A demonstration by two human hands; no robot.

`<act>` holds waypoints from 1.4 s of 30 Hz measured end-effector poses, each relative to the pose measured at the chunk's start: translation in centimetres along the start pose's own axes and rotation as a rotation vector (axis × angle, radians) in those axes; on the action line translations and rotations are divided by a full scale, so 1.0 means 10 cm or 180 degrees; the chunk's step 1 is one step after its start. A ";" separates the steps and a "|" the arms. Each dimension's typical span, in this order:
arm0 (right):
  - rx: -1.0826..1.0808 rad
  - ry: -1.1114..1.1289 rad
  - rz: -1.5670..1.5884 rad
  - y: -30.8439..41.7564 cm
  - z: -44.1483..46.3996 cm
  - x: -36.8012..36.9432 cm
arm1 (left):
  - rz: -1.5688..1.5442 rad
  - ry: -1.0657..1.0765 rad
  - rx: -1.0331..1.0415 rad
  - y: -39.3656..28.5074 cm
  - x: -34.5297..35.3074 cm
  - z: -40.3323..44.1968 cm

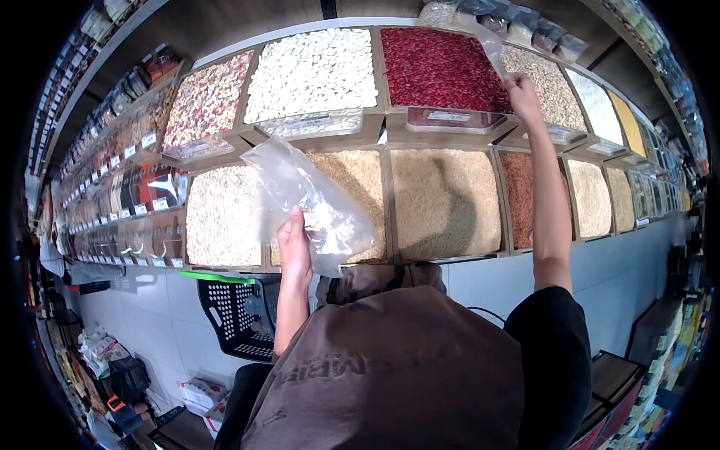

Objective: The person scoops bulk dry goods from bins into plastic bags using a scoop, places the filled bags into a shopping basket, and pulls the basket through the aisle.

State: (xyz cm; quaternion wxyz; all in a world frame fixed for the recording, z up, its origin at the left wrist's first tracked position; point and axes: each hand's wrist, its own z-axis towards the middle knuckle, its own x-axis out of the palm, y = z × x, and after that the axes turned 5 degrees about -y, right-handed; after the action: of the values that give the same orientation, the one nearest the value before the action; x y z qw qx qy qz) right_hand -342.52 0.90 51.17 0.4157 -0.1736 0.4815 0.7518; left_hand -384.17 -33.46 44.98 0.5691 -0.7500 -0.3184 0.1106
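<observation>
Floor: pale tiles [157,300], joints visible, bluish cast toward the right. Stocked shelving [656,52] runs along the right edge, bowed in this view; at left, tiered clear-fronted bins [112,206] bear white labels [160,203] and catch bright glare. Lower right: low dark furniture [611,379].

Wooden bins [396,129] hold red beans [442,71], white beans [315,75] and tan grain [420,199].
</observation>
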 end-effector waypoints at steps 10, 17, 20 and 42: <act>0.1075 0.1827 0.2262 1.11 -0.28 -0.25 | 0.0476 0.0251 0.0257 -0.03 0.01 0.03; 0.0252 0.2127 0.1107 1.65 -0.34 -0.38 | 0.0648 0.0159 0.0187 0.08 -0.02 0.05; 0.0233 0.2294 0.1020 1.85 -0.27 -0.31 | 0.0439 0.0215 0.0321 0.03 0.02 0.11; 0.1394 0.3049 0.1780 2.06 -0.67 1.44 | -0.0419 -0.0208 0.0538 -0.48 0.51 0.45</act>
State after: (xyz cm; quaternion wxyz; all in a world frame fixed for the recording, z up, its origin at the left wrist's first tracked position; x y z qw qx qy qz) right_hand -368.34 -2.23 50.36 -0.0354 -0.2703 0.7866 0.5540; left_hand -384.29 -26.12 48.91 0.6257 -0.6728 -0.3748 0.1238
